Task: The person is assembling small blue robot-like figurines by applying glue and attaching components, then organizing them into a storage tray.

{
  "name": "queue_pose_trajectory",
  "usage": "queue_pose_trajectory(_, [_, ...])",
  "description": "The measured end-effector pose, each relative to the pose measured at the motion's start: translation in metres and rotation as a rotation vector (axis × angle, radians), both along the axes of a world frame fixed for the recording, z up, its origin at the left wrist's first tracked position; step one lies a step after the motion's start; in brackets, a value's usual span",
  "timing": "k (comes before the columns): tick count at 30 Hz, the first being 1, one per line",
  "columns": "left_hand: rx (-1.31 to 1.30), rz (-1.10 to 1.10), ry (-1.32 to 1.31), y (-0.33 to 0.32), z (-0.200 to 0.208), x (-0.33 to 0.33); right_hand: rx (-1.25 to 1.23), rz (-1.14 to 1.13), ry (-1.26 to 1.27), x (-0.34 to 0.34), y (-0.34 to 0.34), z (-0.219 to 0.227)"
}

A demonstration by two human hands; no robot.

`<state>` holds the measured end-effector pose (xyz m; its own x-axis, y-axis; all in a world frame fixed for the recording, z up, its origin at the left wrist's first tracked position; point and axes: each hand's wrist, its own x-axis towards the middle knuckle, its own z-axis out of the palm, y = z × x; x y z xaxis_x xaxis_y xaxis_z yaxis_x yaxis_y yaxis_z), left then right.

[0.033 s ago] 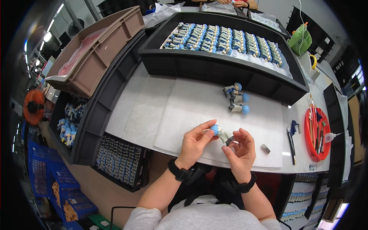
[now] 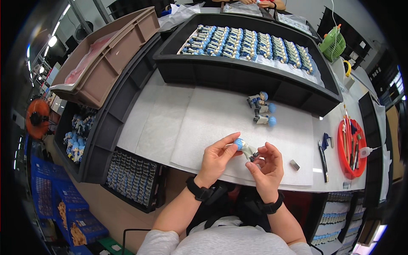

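Between my two hands, above the white foam sheet (image 2: 199, 140), is a small figurine (image 2: 249, 149) with light-blue hair, a pale body and dark feet. My left hand (image 2: 217, 156) pinches its blue head between thumb and fingers. At the other end, the fingers of my right hand (image 2: 267, 168) close around the dark feet. Three similar figurines (image 2: 264, 109) lie in a loose column farther off on the sheet. To the right of my right hand rests a small grey block (image 2: 294, 165).
A large black tray (image 2: 238, 70) with rows of figurines spans the back. Brown (image 2: 123, 51) and black crates stand at left. A red basket (image 2: 344, 165) holds brushes and tools; beside it lies a dark pen-like tool (image 2: 323, 161). Another person's hands show at the far edge.
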<state>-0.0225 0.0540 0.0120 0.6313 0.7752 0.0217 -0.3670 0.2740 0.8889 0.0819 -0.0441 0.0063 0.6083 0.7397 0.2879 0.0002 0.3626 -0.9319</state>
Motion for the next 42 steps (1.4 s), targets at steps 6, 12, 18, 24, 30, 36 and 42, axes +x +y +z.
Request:
queue_pose_trajectory(6, [0.078, -0.022, 0.17, 0.001, -0.001, 0.004, 0.008, 0.057, 0.069, 0.001, 0.0, 0.001])
queue_pose_trajectory(12, [0.129, -0.042, 0.19, 0.004, -0.001, 0.005, 0.049, 0.088, 0.078, 0.003, 0.004, -0.001])
queue_pose_trajectory(18, [0.127, -0.06, 0.211, 0.005, 0.0, 0.004, 0.041, 0.102, 0.088, 0.003, 0.003, -0.001])
queue_pose_trajectory(24, [0.102, -0.004, 0.153, 0.006, 0.003, 0.003, 0.035, 0.113, 0.061, 0.004, 0.004, -0.001])
queue_pose_trajectory(30, [0.035, 0.003, -0.047, 0.01, -0.006, 0.0, -0.014, 0.095, 0.012, 0.002, 0.006, 0.003])
queue_pose_trajectory(36, [0.069, 0.007, -0.072, 0.009, -0.006, 0.0, -0.048, 0.081, -0.008, 0.003, 0.007, 0.002])
queue_pose_trajectory(42, [0.005, -0.005, 0.062, 0.008, -0.002, 0.002, -0.019, 0.09, -0.018, 0.003, 0.006, 0.003])
